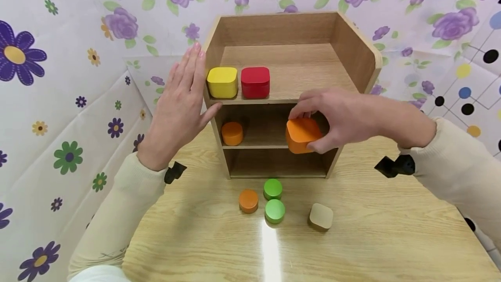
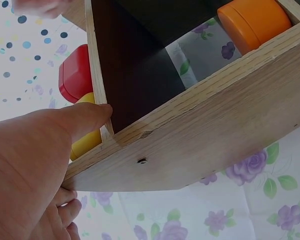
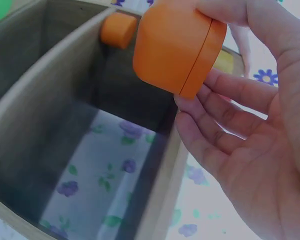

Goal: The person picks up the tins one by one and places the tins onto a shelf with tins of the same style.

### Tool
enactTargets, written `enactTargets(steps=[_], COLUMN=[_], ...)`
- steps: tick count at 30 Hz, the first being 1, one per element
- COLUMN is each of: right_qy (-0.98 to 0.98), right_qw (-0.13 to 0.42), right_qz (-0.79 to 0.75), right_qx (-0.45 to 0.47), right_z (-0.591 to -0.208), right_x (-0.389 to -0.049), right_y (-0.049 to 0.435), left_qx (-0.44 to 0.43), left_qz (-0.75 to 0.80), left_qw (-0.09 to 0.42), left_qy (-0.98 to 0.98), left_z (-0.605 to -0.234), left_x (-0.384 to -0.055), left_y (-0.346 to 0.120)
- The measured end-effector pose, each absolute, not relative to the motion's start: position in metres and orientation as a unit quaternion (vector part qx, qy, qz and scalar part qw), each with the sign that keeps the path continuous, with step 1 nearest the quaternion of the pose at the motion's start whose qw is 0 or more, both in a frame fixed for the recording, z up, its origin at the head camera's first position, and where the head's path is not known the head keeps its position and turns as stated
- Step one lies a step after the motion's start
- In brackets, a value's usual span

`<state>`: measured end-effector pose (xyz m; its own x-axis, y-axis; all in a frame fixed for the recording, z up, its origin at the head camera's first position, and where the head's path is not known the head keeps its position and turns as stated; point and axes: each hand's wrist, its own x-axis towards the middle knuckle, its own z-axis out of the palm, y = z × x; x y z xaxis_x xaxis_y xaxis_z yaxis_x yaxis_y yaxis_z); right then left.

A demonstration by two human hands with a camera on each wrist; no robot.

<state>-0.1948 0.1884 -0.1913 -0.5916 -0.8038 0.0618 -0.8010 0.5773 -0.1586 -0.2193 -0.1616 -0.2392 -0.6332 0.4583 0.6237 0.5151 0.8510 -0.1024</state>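
Okay, so from my end of the feed, reading the head view as a clock face: my right hand (image 1: 340, 119) is at 3, thumb and fingers gripping a bright orange rounded-square box (image 1: 303, 136), smooth and plastic-looking with a seam. That box is just off centre toward 4, in front of the middle compartment (image 1: 262, 123) of a pale wooden shelf unit (image 1: 305, 68).

Left hand (image 1: 178, 101) is around 10, holding nothing, fingers straight along the unit's side with the thumb spread to its front edge. I'd call that steadying.

My read on the step: shelving the orange box. A short orange cylinder (image 1: 232, 134) sits in that same compartment at 8, and up top there's a yellow rounded box (image 1: 222, 82) at 11 and a red rounded box (image 1: 255, 82) at 12. Loose on the wood-grain table (image 1: 176, 238): an orange disc (image 1: 248, 200) at 6, two green discs (image 1: 275, 210) between 5 and 6, a beige block (image 1: 321, 216) near 5.

Next move probably calls for levelling the box and easing it in under the top board without snagging knuckles. Can't honestly tell if its underside touches the shelf edge; the angle's poor.
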Motion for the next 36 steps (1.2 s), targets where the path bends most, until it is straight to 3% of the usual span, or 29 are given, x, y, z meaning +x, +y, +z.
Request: enactTargets(steps=[14, 23, 36], right_qy=[0.909, 0.912, 0.929], right_qw=[-0.033, -0.052, -0.018], right_qz=[-0.059, -0.073, -0.083], right_qx=[-0.412, -0.400, -0.359], right_z=[-0.143, -0.134, -0.138], right_x=[-0.212, -0.232, -0.252], right_y=[0.185, 0.184, 0.177], left_qx=[-0.270, -0.262, -0.263], left_qz=[-0.046, -0.046, -0.049], left_qw=[0.334, 0.326, 0.325], left_qy=[-0.902, -0.907, -0.907], left_z=[-0.239, -0.240, -0.240], left_x=[-0.220, -0.220, -0.219], left_y=[-0.162, -0.162, -0.162])
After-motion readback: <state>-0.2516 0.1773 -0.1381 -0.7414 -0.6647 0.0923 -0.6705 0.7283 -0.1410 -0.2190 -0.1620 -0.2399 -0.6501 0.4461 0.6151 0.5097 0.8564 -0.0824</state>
